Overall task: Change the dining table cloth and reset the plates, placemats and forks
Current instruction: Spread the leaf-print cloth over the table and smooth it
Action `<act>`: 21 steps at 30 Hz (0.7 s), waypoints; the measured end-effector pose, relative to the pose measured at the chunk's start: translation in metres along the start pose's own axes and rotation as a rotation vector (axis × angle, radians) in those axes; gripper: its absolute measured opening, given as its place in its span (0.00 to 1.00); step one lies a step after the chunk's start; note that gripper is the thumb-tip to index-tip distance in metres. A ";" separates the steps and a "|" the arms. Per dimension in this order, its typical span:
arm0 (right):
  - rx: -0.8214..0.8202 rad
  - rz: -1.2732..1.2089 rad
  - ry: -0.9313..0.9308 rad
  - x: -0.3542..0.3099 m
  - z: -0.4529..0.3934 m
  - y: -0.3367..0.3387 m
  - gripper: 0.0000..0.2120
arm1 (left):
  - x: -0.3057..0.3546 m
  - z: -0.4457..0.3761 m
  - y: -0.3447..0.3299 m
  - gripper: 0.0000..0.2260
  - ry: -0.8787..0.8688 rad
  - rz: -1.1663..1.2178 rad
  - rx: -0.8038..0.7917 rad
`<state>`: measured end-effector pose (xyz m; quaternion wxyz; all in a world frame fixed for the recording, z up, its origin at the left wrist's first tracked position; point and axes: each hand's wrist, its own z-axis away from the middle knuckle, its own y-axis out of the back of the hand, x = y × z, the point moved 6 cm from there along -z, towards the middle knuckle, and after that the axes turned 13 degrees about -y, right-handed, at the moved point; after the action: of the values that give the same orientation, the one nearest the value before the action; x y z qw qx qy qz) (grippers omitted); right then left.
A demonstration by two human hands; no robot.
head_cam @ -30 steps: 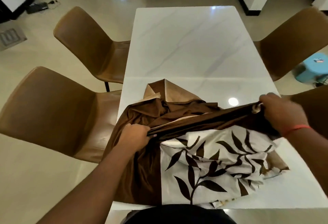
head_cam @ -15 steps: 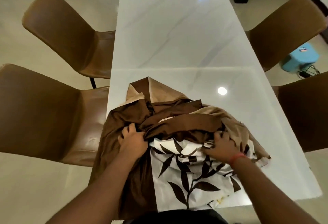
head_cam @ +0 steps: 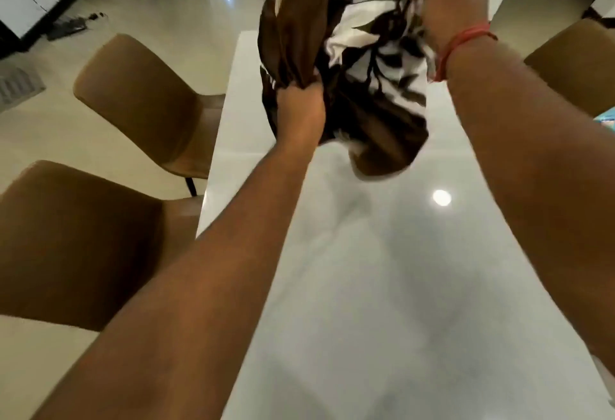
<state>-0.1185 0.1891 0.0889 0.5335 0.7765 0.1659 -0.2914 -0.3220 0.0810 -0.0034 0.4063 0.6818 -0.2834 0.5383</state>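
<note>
A bunched table cloth, brown with a white panel of dark leaf prints, hangs in the air above the white marble dining table. My left hand grips its brown edge from below. My right hand, with a red band at the wrist, clutches the upper part near the top of the view. Both arms are stretched forward over the table. The image is blurred by motion. No plates, placemats or forks are in view.
Two brown chairs stand along the table's left side, and another brown chair on the right. The glossy floor holds a cable and a dark object at far left. Dark furniture legs show at the top.
Both hands gathered the cloth that lay on the near table end and lifted it up and forward. The near table surface is now bare.
</note>
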 end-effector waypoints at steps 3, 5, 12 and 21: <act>0.197 -0.252 0.123 -0.002 0.019 0.034 0.27 | -0.001 0.014 0.030 0.16 -0.083 -0.030 0.135; 0.117 -0.329 0.146 0.018 0.073 0.010 0.32 | -0.020 0.051 0.029 0.15 -0.202 -0.121 0.099; -0.516 -0.429 -0.064 0.103 0.287 -0.092 0.35 | -0.054 0.139 0.021 0.11 -0.569 -0.596 -0.284; -0.469 -0.488 -0.164 0.082 0.360 -0.044 0.30 | -0.037 0.201 0.051 0.12 -0.286 -0.405 -0.399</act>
<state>-0.1794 -0.1315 -0.0887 0.6235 0.5443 0.3658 -0.4256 -0.2722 -0.1193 -0.0445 0.5867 0.7001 -0.2963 0.2790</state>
